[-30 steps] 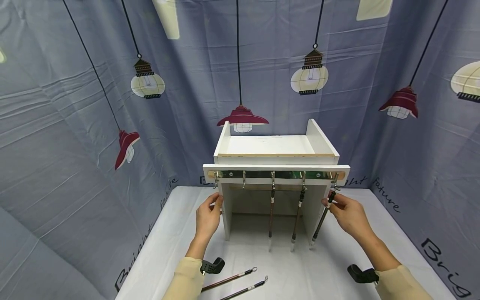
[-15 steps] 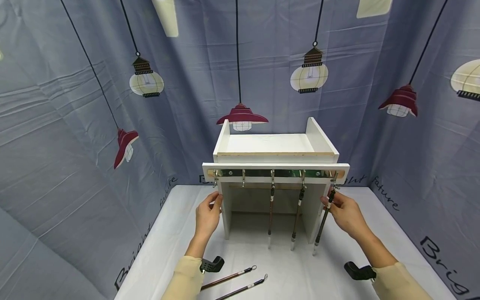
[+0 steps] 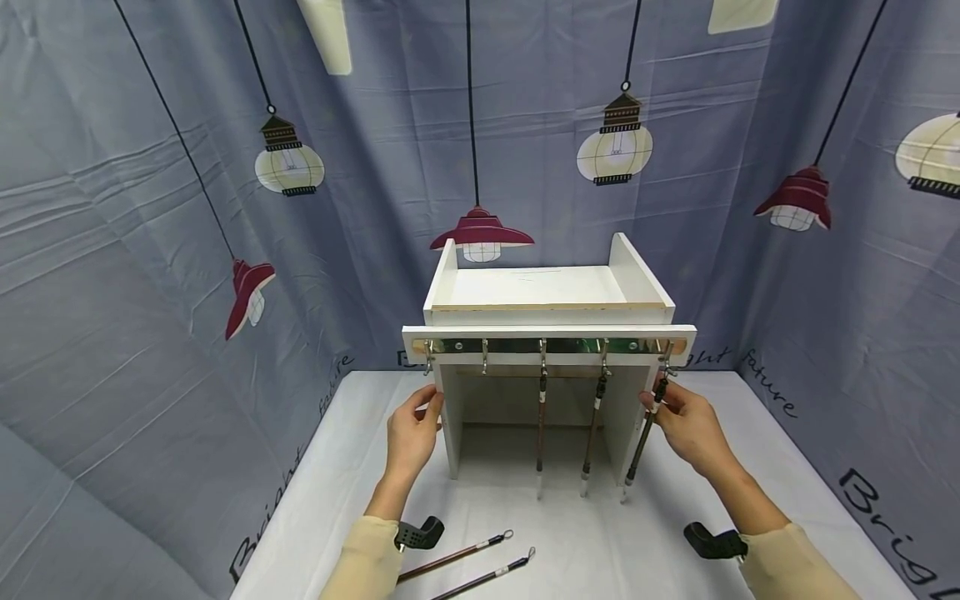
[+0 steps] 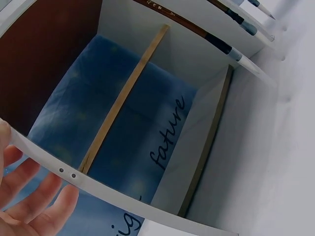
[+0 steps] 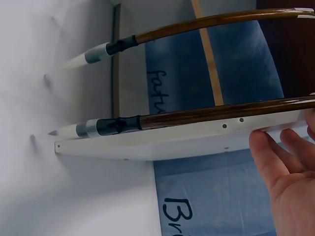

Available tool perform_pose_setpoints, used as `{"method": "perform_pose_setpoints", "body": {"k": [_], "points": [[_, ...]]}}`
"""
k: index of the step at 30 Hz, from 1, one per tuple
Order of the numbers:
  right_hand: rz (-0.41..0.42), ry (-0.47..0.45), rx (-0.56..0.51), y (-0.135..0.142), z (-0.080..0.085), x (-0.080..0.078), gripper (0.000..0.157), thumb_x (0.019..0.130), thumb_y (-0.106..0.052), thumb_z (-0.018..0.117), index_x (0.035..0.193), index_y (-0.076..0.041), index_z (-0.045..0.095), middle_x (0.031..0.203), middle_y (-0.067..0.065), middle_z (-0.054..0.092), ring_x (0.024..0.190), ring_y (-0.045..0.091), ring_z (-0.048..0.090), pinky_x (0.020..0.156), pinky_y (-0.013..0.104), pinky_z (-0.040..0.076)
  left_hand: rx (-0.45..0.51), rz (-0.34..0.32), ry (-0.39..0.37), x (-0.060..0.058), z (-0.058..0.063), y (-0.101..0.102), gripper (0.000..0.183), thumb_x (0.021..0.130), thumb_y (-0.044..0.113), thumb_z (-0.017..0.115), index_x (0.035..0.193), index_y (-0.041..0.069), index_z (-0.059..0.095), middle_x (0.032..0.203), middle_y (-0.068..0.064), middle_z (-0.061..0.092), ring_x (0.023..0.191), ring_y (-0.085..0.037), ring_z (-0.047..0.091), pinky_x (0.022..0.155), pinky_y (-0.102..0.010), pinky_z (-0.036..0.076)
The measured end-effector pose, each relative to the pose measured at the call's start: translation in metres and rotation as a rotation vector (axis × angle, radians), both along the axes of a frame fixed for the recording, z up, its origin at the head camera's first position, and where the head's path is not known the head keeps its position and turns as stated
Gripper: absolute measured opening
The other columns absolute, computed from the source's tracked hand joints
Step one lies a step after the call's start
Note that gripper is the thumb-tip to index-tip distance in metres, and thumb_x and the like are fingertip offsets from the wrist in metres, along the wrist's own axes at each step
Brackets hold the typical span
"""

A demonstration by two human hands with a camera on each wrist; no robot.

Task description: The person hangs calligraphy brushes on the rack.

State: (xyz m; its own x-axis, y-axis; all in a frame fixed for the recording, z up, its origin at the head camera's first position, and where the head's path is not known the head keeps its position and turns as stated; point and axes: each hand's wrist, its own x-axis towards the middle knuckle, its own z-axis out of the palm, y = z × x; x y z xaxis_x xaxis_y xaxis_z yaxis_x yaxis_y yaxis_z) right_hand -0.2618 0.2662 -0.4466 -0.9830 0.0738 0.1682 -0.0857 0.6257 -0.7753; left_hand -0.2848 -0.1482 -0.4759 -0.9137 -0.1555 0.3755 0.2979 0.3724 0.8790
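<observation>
Rack [image 3: 551, 317], mid-frame, gripped by left hand [image 3: 410, 437] and right hand [image 3: 693, 429], apparently for steadying; hanging lower-centre brushes [image 3: 450, 559] likely needs one hand freed.

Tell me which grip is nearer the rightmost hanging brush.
Right. The right grip is just beside the brush, at the rack's right side; the left grip is across at its left side.

Our forearms [image 3: 363, 557] reach forward to either side of the white rack [image 3: 551, 317], bare at the wrists [image 3: 752, 502]; our left hand [image 3: 409, 435] pinches its left edge, our right hand [image 3: 692, 427] its right edge
</observation>
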Motion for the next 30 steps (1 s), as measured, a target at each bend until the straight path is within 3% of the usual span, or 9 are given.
{"method": "perform_pose_setpoints", "body": {"k": [8, 14, 24, 30], "points": [[-0.005, 0.016, 0.004, 0.0, 0.0, 0.0, 0.063, 0.107, -0.047, 0.052, 0.148, 0.001, 0.051, 0.144, 0.037, 0.052, 0.12, 0.054, 0.062, 0.081, 0.055, 0.06, -0.054, 0.02, 0.002, 0.006, -0.004, -0.004, 0.022, 0.102, 0.027, 0.067, 0.118, 0.014, 0.075, 0.113, -0.007, 0.077, 0.092, -0.025, 0.077, 0.068, -0.023, 0.061], [-0.009, 0.014, 0.0, 0.001, 0.001, -0.001, 0.066, 0.107, -0.049, 0.05, 0.149, 0.002, 0.049, 0.145, 0.038, 0.05, 0.122, 0.055, 0.06, 0.086, 0.06, 0.058, -0.108, 0.038, -0.02, 0.012, -0.012, -0.006, 0.014, 0.1, 0.026, 0.069, 0.109, 0.019, 0.077, 0.104, 0.0, 0.078, 0.09, -0.022, 0.076, 0.072, -0.029, 0.059], [-0.014, -0.003, -0.011, 0.001, -0.001, -0.002, 0.062, 0.107, -0.046, 0.052, 0.148, 0.001, 0.051, 0.145, 0.037, 0.051, 0.118, 0.051, 0.064, 0.076, 0.045, 0.06, -0.163, 0.015, -0.027, 0.025, -0.027, -0.003, 0.009, 0.097, 0.022, 0.073, 0.102, 0.017, 0.079, 0.096, 0.003, 0.079, 0.087, -0.02, 0.076, 0.071, -0.027, 0.058], [-0.009, -0.006, -0.013, 0.0, 0.0, -0.002, 0.063, 0.108, -0.046, 0.051, 0.149, 0.001, 0.049, 0.147, 0.037, 0.048, 0.123, 0.054, 0.06, 0.084, 0.056, 0.06, -0.178, -0.042, -0.02, 0.032, -0.036, 0.0, 0.006, 0.095, 0.02, 0.075, 0.099, 0.017, 0.078, 0.094, 0.002, 0.078, 0.083, -0.016, 0.075, 0.069, -0.023, 0.058]]}}
